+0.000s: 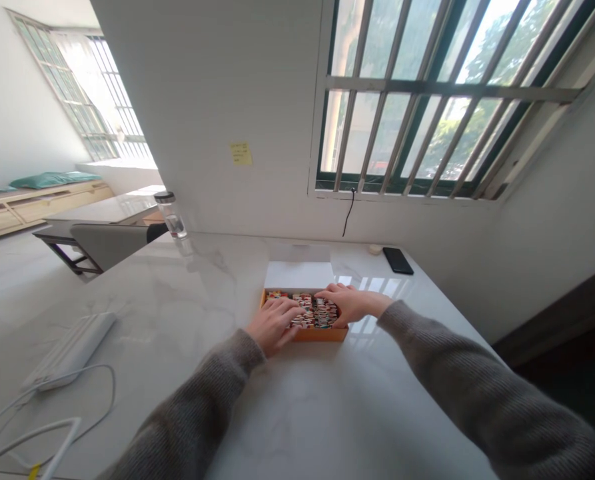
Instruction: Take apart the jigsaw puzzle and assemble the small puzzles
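Note:
An orange box (pixel 322 335) with its white lid (pixel 300 274) folded back stands on the table. Thin, colourful pieces, packed on edge in rows (pixel 304 303), fill it; their exact kind is too small to tell. My left hand (pixel 273 323) lies over the box's left part with fingers apart, covering some of the pieces. At the right end, my right hand (pixel 350 303) spans the right row (pixel 326 312), fingers at its far end and thumb at its near end.
A black phone (pixel 398 261) and a small white round object (pixel 375 249) lie at the back right. A clear bottle (pixel 171 217) stands at the back left edge. Nearer on the left are a white power strip (pixel 72 350) and loose cables (pixel 52 433). The wall (pixel 277 207) borders the table's back.

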A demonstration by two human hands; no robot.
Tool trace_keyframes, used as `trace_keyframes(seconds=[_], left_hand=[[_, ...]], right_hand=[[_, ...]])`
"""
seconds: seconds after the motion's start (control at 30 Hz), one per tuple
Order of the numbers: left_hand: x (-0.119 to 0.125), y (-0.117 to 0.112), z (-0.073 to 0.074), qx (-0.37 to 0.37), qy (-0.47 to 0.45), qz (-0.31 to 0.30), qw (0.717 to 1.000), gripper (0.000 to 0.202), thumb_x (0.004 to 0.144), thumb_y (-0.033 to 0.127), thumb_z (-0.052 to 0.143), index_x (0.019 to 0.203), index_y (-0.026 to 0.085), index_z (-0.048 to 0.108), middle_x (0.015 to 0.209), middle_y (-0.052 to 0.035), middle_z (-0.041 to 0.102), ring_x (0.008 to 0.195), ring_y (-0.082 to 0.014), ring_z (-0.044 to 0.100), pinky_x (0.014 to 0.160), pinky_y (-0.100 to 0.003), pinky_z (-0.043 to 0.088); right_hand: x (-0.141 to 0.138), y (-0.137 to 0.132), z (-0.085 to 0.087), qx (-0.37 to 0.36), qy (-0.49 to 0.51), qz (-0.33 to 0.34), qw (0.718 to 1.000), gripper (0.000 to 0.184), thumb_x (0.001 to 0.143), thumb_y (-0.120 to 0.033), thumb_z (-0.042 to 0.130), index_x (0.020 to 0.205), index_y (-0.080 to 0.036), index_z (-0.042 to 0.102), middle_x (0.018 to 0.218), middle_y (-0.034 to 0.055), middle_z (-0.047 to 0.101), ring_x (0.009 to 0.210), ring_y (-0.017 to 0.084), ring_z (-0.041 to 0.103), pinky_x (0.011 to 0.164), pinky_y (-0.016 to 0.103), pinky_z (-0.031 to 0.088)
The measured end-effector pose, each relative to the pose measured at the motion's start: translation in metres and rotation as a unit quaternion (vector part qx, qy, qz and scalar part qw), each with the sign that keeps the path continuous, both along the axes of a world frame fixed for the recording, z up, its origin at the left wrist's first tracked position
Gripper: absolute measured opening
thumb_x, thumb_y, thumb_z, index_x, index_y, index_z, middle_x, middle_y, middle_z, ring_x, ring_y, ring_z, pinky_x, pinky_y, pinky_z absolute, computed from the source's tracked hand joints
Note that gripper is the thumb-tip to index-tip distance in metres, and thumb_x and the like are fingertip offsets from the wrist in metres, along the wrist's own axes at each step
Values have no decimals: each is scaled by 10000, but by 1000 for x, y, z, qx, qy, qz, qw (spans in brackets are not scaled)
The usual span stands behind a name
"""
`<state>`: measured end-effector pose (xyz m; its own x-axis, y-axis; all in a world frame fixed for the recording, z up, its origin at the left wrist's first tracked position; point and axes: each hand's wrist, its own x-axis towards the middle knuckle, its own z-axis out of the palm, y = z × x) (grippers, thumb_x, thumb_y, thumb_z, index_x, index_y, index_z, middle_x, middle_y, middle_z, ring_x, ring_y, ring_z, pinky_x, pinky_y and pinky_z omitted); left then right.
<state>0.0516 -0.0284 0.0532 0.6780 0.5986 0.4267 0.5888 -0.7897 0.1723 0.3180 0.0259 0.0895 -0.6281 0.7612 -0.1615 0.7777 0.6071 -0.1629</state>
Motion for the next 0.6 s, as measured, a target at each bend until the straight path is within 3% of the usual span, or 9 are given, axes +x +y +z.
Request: trace_keyframes(seconds=[0.17, 0.3, 0.4, 0.5, 0.6], left_hand=[[31, 29, 7, -30, 23, -16, 999, 272, 946, 281, 482, 1182, 235, 611, 1210, -63, 642, 1135, -238, 562, 995, -415, 404], [50, 53, 11, -70, 70, -4, 995, 307, 894, 358, 593, 1164, 214, 612, 1166, -69, 658, 1110, -255, 585, 977, -406, 417], [58, 59, 13, -81, 104, 6, 991, 490, 827, 462, 673, 1232, 207, 567, 1180, -87, 650, 1113, -282, 586, 978, -423, 407], [62, 60, 13, -80, 122, 21, 989, 642, 788, 491, 713, 1316, 196, 497, 1209, -106, 639, 1125, -303, 582, 983, -444, 389], [65, 63, 9, -69, 122, 16, 990, 629, 785, 488, 720, 1302, 204, 502, 1196, -100, 642, 1108, -298, 590, 966, -439, 386]], right_hand=[[7, -5, -4, 42, 26, 7, 999, 698, 633, -384, 794, 1288, -266, 584, 1224, 132, 541, 1100, 350, 517, 968, 522, 440], [10, -12, -9, 37, 51, 2, 998, 728, 705, -377, 767, 1376, -248, 514, 1268, 137, 540, 1168, 346, 494, 1017, 527, 416], [13, -20, -13, 37, 110, -6, 993, 583, 811, -365, 686, 1357, -232, 531, 1271, 129, 560, 1191, 310, 506, 1024, 486, 440], [14, -35, -20, 94, 190, -31, 977, 392, 911, -283, 560, 1293, -200, 582, 1305, 130, 573, 1224, 281, 518, 1050, 467, 444], [11, -57, -31, 152, 225, -32, 962, 389, 953, -261, 490, 1335, -222, 553, 1364, 114, 570, 1283, 271, 506, 1087, 494, 422]])
